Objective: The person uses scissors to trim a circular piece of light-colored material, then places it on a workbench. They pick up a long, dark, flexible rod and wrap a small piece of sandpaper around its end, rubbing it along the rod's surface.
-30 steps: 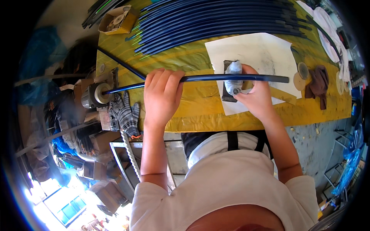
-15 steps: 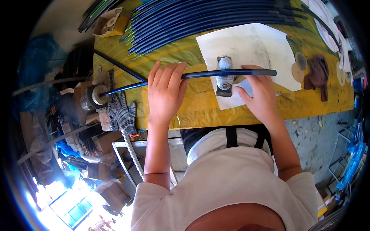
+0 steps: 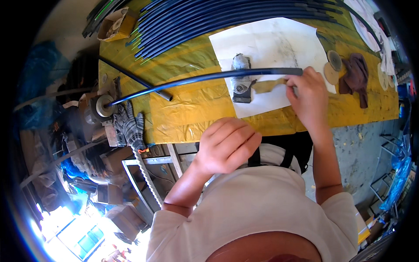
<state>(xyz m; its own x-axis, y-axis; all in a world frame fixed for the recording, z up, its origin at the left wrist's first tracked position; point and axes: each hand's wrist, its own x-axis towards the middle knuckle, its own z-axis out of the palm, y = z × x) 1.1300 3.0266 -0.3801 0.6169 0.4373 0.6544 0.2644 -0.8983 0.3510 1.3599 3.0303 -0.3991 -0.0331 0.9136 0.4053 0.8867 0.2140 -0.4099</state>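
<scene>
A long dark blue tube (image 3: 192, 81) runs across the bench. Its left end meets the round pale disc of a motor-like machine (image 3: 104, 106), and farther right it passes over a small stand wrapped in grey-white material (image 3: 241, 84). By the tube's black right end, my right hand (image 3: 309, 97) is closed on the end of a limp tan strip (image 3: 267, 86), which reaches left toward the stand. My left hand (image 3: 229, 146) hovers off the tube, in front of my body, its fingers curled in; whatever they may hold is hidden.
Many dark blue tubes (image 3: 218, 22) lie along the far side. White paper (image 3: 266, 43) lies beneath the stand. Another tube (image 3: 131, 75) slants at left, near a striped glove (image 3: 131, 126). Round discs (image 3: 334, 61) and a brown cloth (image 3: 355, 78) are at right.
My left hand has let go of the tube and come back toward my body, curling. My right hand has moved off the tube's underside and taken hold of the tan strip. The view has shifted slightly.
</scene>
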